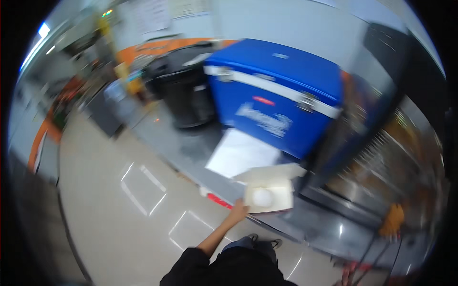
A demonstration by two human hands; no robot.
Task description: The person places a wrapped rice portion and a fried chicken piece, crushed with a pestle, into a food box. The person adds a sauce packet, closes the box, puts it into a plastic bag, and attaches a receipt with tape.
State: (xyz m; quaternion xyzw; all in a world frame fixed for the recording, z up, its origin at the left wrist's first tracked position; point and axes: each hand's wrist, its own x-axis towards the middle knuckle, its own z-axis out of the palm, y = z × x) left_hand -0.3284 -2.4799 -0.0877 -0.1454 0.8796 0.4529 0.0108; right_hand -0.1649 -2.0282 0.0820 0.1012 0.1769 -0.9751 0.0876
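My left hand [239, 211] is at the front left corner of a small open paperboard box [283, 198], its fingers against the box's side and partly hidden by blur. The box's lid stands raised at the back. Inside, towards the left, sits a round white item [263, 197], too blurred to name more exactly. Behind the box, several white sheets of paper [241, 152] lie on the grey counter [193, 152]. My right hand is out of view.
A large blue cooler box [272, 103] with metal latches stands behind the papers. Left of it is a black bin-like container [189, 96]. A glass-fronted metal display case [379, 168] occupies the right. An orange cloth-like item [392, 220] lies near the counter's right front.
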